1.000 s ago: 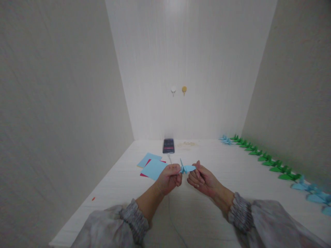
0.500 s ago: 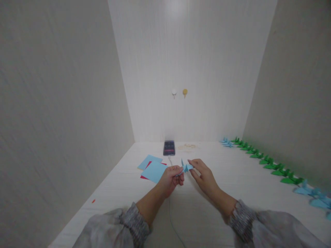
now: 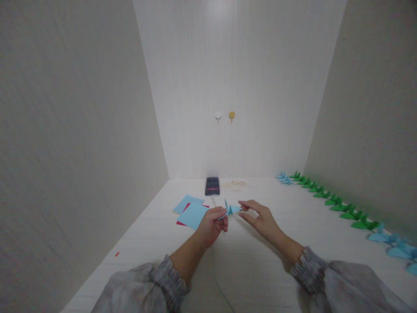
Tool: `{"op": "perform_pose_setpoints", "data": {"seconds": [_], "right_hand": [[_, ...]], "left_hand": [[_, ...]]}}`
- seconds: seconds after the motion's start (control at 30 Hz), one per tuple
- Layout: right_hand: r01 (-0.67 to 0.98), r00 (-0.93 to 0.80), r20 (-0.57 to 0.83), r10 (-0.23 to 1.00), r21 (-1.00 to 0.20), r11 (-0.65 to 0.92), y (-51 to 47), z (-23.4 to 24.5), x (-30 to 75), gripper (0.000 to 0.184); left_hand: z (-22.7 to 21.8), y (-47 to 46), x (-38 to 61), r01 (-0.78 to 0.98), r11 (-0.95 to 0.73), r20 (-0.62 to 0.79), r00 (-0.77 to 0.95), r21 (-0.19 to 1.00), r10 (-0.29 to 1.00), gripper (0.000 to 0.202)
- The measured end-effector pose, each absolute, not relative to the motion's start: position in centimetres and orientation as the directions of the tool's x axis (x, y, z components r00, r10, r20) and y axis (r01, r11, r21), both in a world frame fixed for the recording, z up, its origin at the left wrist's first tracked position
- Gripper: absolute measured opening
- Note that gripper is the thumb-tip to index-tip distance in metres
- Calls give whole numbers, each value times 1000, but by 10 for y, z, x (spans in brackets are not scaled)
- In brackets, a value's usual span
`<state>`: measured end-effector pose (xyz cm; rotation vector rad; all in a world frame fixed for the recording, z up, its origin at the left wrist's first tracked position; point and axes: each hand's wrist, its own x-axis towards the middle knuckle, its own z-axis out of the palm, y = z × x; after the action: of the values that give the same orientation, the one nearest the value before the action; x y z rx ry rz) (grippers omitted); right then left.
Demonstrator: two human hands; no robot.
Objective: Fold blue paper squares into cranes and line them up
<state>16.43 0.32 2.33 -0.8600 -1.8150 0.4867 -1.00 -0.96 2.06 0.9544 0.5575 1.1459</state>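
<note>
A small light-blue origami crane (image 3: 230, 210) is pinched between the thumb and fingers of my left hand (image 3: 211, 224). One thin point of it sticks up and one wing stretches to the right. My right hand (image 3: 262, 219) hovers just right of that wing, thumb and fingers apart, with nothing visible between them. Left of my left hand lie square sheets of blue paper (image 3: 193, 216), with red paper (image 3: 181, 223) showing beneath them.
Along the right wall runs a row of folded green cranes (image 3: 335, 201), with blue cranes (image 3: 392, 245) at its near end. A phone (image 3: 212, 186) stands at the back, its white cable (image 3: 215, 274) trailing forward. An orange scrap (image 3: 117, 254) lies at left.
My right hand has drawn off the wing to the right, its thumb and fingers spreading. My left hand, still holding the crane, has shifted slightly left.
</note>
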Motion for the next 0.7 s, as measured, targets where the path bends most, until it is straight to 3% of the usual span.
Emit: {"op": "perform_pose_setpoints", "data": {"seconds": [0.07,0.17,0.33,0.7], "right_hand": [[156,-213,514,831,-822,548,2,24,164,33],[9,-227,433,872,-895,446,0,26,164,25],[44,-242,511,825,-843,536,-3,31,165,14],[198,-300,615,729,-708,678,-4,37,167,16]], "left_hand": [[20,-10,-11,-539,119,83,335,834,938,19],[19,-10,-10,-562,148,66,344,814,937,17],[21,-12,-9,-585,204,29,364,785,931,15],[23,-12,-9,-590,242,-7,372,770,928,14]]}}
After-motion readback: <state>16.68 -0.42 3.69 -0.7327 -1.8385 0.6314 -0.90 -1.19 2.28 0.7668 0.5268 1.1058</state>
